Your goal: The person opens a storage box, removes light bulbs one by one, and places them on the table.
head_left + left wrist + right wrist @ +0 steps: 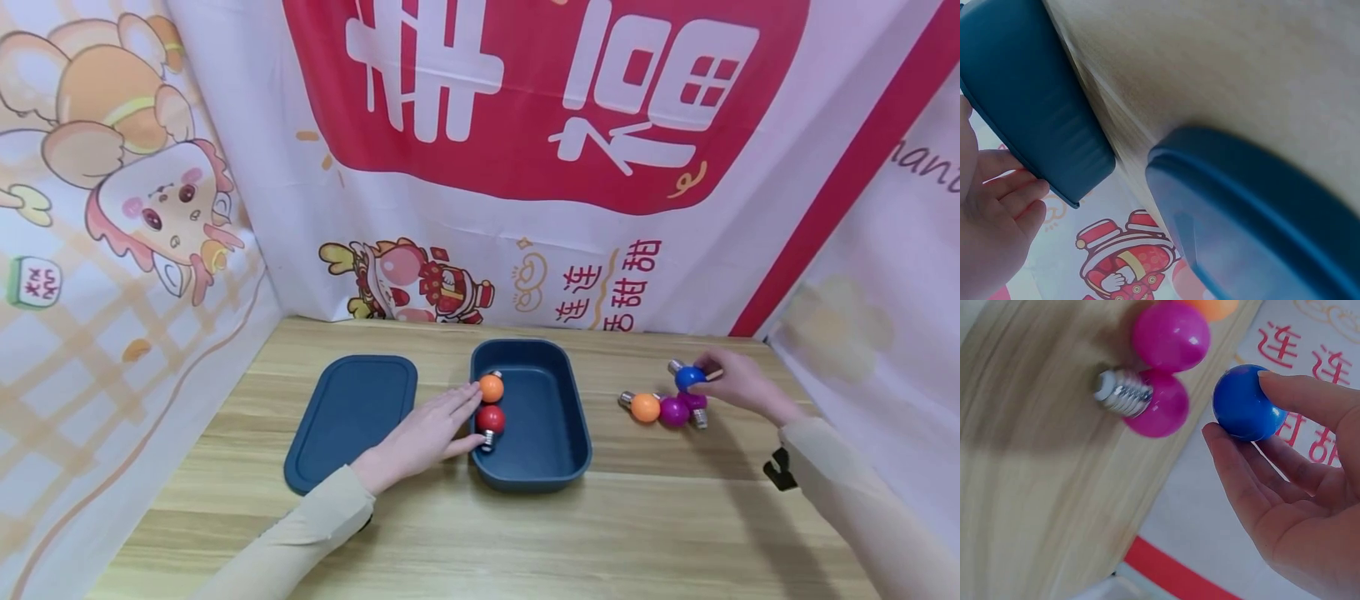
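Observation:
My right hand point(738, 385) pinches a blue light bulb point(1249, 403) between thumb and fingers, its metal base pointing away to the upper left in the head view. Close below it on the table, an orange light bulb point(646, 407) and two purple light bulbs point(1171, 336) lie clustered together. My left hand point(423, 435) rests with extended fingers at the left rim of a dark blue container point(531, 483). Inside that container, along its left wall, are an orange bulb point(491, 387) and a red bulb point(491, 418), both near the left fingertips.
A flat dark blue lid point(348, 417) lies on the wooden table point(525, 542), left of the container. Printed cloth point(420, 208) hangs along the back edge and both sides. Wood surface separates the container from the bulb cluster.

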Demonstrator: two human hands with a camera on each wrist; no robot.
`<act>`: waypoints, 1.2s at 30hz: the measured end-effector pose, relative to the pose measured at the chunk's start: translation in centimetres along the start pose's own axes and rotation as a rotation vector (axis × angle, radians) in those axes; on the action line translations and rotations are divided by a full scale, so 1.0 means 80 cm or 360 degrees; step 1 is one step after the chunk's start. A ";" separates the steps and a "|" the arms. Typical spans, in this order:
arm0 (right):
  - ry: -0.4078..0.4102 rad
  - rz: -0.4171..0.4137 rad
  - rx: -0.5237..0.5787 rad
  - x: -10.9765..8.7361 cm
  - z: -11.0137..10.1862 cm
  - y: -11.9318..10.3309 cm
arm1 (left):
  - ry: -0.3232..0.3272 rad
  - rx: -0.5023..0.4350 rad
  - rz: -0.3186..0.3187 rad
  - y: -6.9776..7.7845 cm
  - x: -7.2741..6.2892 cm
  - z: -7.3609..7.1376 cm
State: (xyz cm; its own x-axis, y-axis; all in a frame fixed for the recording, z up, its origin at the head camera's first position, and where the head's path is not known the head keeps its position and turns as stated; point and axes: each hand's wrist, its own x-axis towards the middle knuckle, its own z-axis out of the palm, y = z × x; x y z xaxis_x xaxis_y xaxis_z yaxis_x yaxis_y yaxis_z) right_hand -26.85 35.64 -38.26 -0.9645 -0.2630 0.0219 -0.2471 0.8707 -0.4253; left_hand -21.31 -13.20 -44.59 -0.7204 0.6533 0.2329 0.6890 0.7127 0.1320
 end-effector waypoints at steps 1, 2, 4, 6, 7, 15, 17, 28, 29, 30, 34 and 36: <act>0.0004 -0.0001 -0.0003 -0.001 0.000 0.004 | 0.0005 0.0005 0.0003 0.000 0.000 0.000; 0.0008 -0.0001 -0.0010 -0.003 -0.001 0.008 | 0.0012 0.0009 0.0007 0.000 0.000 0.000; 0.0016 0.0004 -0.0027 -0.006 -0.002 0.014 | 0.0022 0.0015 0.0013 0.000 -0.001 0.000; 0.0017 0.0015 -0.0033 -0.009 -0.003 0.019 | 0.0028 0.0021 0.0017 0.000 -0.001 0.000; 0.0021 0.0023 -0.0040 -0.010 -0.003 0.022 | 0.0028 0.0019 0.0018 -0.001 -0.001 0.000; 0.0047 0.0067 -0.0074 -0.019 -0.007 0.042 | 0.0035 0.0016 0.0011 -0.002 -0.001 0.001; 0.0055 0.0075 -0.0058 -0.021 -0.007 0.048 | 0.0044 0.0008 0.0017 -0.002 -0.001 0.001; 0.0029 0.0142 -0.0040 -0.035 -0.001 0.066 | 0.0028 -0.0007 0.0024 0.000 -0.001 -0.002; 0.0020 0.0152 -0.0036 -0.036 -0.001 0.066 | 0.0028 0.0001 0.0025 0.000 0.000 -0.002; 0.0013 0.0159 -0.0034 -0.037 -0.001 0.068 | 0.0025 0.0010 0.0022 0.000 0.000 -0.001; -0.0014 0.0181 -0.0043 -0.040 0.001 0.072 | 0.0023 0.0019 0.0025 0.000 0.001 -0.001; -0.0029 0.0188 -0.0047 -0.042 0.002 0.074 | 0.0014 0.0008 0.0016 0.000 0.001 -0.001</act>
State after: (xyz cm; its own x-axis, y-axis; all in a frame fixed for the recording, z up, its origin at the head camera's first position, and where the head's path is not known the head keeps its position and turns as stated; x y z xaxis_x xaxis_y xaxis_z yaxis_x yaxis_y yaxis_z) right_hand -25.04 41.60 -40.98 -0.9853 -0.1654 -0.0435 -0.1349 0.9079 -0.3969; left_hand -21.35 -13.15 -44.51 -0.7128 0.6580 0.2427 0.6956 0.7076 0.1246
